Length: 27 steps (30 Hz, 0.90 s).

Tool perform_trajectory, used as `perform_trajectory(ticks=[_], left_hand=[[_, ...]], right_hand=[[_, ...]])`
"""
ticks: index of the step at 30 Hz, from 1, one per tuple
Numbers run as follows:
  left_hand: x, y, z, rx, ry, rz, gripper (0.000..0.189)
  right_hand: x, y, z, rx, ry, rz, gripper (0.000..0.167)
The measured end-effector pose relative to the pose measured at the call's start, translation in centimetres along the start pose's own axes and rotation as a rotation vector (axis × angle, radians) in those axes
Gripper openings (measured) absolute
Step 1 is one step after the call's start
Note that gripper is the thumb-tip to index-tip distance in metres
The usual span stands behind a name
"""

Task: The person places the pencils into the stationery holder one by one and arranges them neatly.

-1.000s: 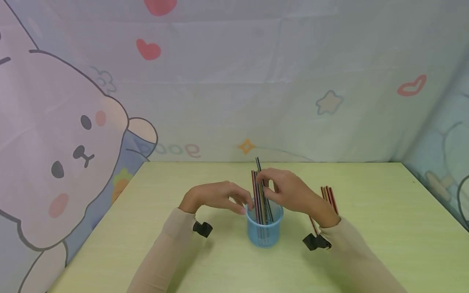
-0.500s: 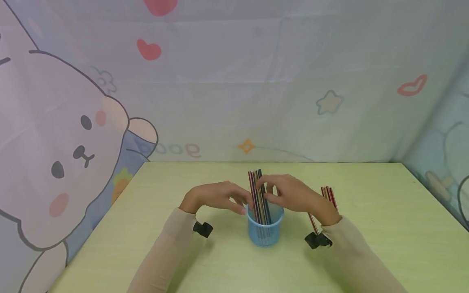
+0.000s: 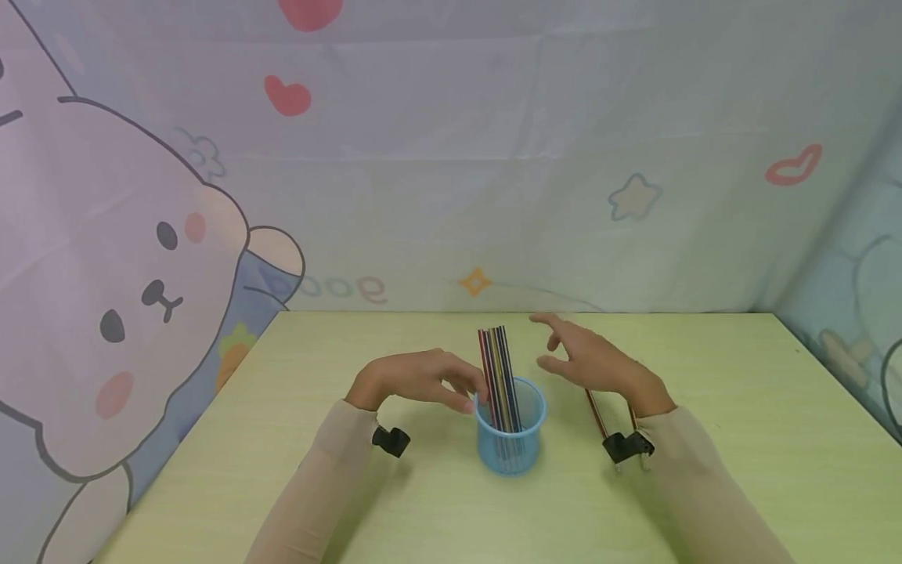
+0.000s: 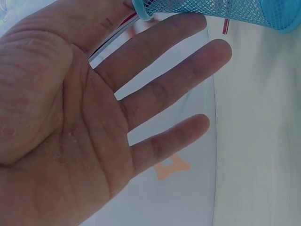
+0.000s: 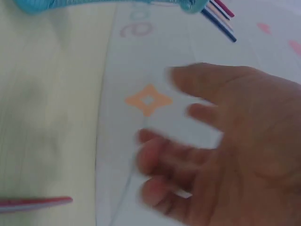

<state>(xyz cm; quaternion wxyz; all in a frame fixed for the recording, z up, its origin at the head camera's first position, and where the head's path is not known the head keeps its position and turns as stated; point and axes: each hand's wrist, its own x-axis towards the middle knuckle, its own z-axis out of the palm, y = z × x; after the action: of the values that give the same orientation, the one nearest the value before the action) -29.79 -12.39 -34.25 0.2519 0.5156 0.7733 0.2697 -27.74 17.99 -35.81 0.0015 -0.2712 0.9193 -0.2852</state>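
Note:
A light blue mesh cup (image 3: 509,454) stands upright on the table. Slim, shiny sticks in red, gold and dark blue (image 3: 498,368) lean left inside it, their upper ends well above the rim. My left hand (image 3: 423,376) pinches the cup's left rim between thumb and index finger; in the left wrist view the other fingers (image 4: 171,84) spread out straight. Behind and right of the cup, my right hand (image 3: 595,356) hovers in the air, holding nothing, fingers loosely parted. Beneath that wrist, more sticks (image 3: 596,413) lie on the table, partly hidden by the arm.
The pale yellow-green table (image 3: 740,470) ends at a printed fabric backdrop (image 3: 451,157) with a cartoon bear on the left. A dark cable (image 3: 889,392) hangs at the far right edge. Black wrist cameras (image 3: 627,446) sit under both forearms.
My right hand lowers a dark stick into the cup among the others, lets go, and moves right and slightly up with fingers spreading. The left hand stays at the rim.

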Motion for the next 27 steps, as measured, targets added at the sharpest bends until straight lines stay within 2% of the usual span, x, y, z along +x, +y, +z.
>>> perform_trajectory(ticks=[5,8,11,20,27], left_hand=[[0.0,0.0,0.1,0.003,0.001,0.003,0.012],[0.0,-0.1,0.1,0.002,-0.002,0.006,0.012],[0.1,-0.2,0.0,0.006,-0.006,0.01,0.015],[0.0,-0.1,0.0,0.008,-0.005,0.012,0.016],[-0.1,-0.1,0.1,0.013,-0.001,-0.003,0.012]], right_hand=[[-0.8,1.6,0.2,-0.135,-0.184,0.14,0.065],[-0.9,2.2,0.6,-0.19,-0.235,0.221,0.062],[-0.8,2.6,1.0,-0.211,-0.278,0.265,0.058],[-0.6,3.0,1.6,-0.216,-0.303,0.223,0.043],[-0.9,3.0,1.5,-0.219,-0.301,0.264,0.036]])
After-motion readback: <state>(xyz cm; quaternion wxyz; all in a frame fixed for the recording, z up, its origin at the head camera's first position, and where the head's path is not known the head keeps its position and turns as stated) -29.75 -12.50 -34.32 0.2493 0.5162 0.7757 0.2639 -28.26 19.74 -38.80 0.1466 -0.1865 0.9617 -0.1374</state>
